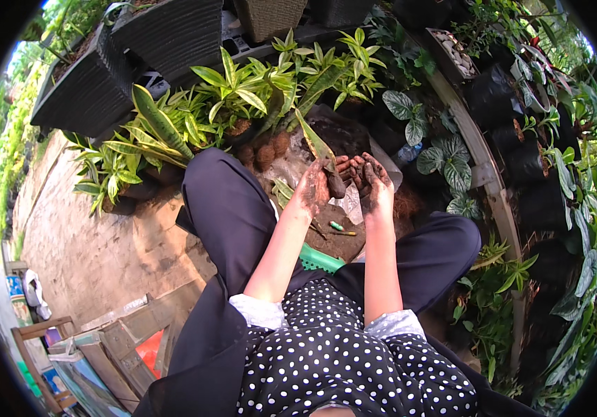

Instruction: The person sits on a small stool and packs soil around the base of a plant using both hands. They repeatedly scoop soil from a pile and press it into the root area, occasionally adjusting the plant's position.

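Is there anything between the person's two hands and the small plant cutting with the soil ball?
Nothing visible does. The left hand and the right hand, both dirty with soil, already touch the plant cutting and cup its soil ball between them, above the soil pile.

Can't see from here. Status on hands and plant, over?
Left hand and right hand, both soil-caked, together clasping the long green leaf cutting with dark soil-covered base. Nothing blocking.

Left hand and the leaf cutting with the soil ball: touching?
Touching. The head view shows the soil-covered left hand closed around the dark soil ball at the base of the leaf cutting, no gap; the right hand is cupped beside it.
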### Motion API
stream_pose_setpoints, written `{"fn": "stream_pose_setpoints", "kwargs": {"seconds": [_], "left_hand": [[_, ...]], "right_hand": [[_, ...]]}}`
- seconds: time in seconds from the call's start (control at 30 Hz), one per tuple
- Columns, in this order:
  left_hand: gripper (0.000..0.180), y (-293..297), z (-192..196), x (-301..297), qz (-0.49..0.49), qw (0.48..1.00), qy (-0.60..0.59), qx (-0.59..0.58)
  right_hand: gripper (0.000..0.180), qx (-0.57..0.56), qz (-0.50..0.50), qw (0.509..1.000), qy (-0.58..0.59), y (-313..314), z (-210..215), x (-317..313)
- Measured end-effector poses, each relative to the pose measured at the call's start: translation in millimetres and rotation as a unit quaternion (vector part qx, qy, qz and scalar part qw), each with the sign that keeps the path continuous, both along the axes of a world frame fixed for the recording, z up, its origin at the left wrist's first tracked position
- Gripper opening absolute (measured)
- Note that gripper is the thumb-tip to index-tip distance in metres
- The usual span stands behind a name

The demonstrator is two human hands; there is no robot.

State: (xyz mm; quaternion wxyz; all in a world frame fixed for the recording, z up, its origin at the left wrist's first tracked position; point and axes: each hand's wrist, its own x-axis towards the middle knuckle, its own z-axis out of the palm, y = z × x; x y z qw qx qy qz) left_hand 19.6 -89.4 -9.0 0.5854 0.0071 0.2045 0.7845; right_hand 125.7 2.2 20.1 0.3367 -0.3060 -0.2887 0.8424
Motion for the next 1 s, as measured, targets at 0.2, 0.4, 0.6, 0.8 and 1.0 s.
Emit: {"fn": "stream_pose_setpoints", "kwargs": {"seconds": [0.2, 0.4, 0.6, 0.8, 1.0], "left_hand": [[0.048, -6, 17, 4, 0.008, 1.0, 0.013, 0.008], [0.049, -6, 9, 11, -0.005, 0.999, 0.002, 0.031], [0.051, -5, 11, 18, -0.005, 0.999, 0.021, 0.029], [0.051, -4, 18, 20, -0.022, 0.999, -0.009, 0.049], [0.044, -3, 32, 21, -0.007, 0.998, 0.043, 0.037]], "right_hand": [[0.031, 0.024, -0.025, 0.999, -0.004, -9, 9, 3], [0.028, 0.025, 0.006, 1.0, -0.003, -11, 8, 17], [0.028, 0.013, -0.041, 0.999, 0.017, -16, 20, 21], [0.026, 0.024, -0.032, 0.999, -0.005, -15, 17, 31], [0.026, -0.01, -0.021, 0.997, 0.067, -17, 25, 32]]}}
